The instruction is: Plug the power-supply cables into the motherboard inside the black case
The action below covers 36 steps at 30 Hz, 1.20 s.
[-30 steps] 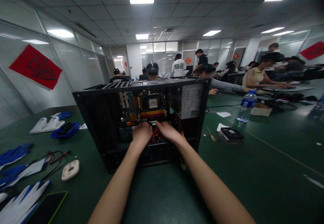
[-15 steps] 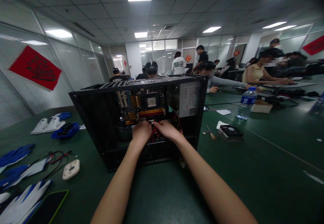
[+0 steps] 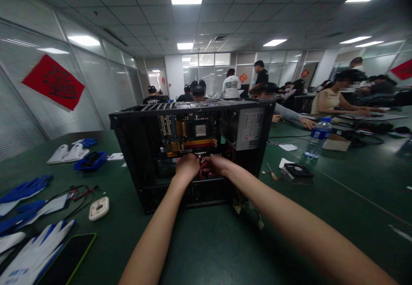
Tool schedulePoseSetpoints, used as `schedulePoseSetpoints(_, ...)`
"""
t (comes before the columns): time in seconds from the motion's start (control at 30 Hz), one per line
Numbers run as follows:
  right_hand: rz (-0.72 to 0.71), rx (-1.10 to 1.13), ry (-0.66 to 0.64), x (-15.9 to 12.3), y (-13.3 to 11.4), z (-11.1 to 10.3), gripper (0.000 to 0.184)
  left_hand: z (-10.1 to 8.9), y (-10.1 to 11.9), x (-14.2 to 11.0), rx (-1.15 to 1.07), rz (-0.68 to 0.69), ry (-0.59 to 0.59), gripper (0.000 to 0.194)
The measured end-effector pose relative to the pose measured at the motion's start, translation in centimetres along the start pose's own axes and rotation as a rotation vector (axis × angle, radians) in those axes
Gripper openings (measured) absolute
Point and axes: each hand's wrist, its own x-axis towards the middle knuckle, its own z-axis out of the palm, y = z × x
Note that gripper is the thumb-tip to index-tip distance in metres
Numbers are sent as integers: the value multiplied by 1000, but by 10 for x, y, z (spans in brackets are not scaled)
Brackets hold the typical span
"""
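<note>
An open black computer case stands on the green table in front of me, its inside facing me. In it are a motherboard with card slots and a bare square processor, and a power supply at the upper right. My left hand is closed at the motherboard's lower edge; its grip is hidden. Beside it, my right hand has its fingers curled on a bundle of red and black cables. Loose connectors hang out at the case's lower right.
At left lie gloves, a phone, a beige square gadget and a blue tray. To the right are a screwdriver, a cooling fan, a water bottle and a cardboard box. Other people sit beyond.
The view has shifted slightly, so the case appears further right. My right hand has moved from the board's edge slightly down onto the cables. More loose connectors show below the case.
</note>
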Motion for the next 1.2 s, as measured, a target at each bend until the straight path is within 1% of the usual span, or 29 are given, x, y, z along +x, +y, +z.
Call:
schedulePoseSetpoints(0.1, 70, 18, 13, 1, -3, 5, 36, -1, 0, 1, -5, -5, -6, 33)
schedulePoseSetpoints(0.33, 114, 62, 11, 1, -7, 12, 34, 1, -5, 2, -20, 4, -30, 36)
schedulePoseSetpoints(0.57, 115, 119, 73, 7, -4, 19, 35, 0, -5, 3, -42, -31, -77, 37)
schedulePoseSetpoints(0.87, 74, 182, 157, 19, 0, 32, 33, 1, -7, 6, -71, -12, -119, 31)
schedulePoseSetpoints(1.0, 59, 200, 147, 19, 1, 33, 33, 0, -8, 5, -81, -13, -109, 37)
schedulePoseSetpoints(1.2, 28, 207, 84, 23, 4, 31, 31, -3, -6, 3, -83, -12, -114, 40)
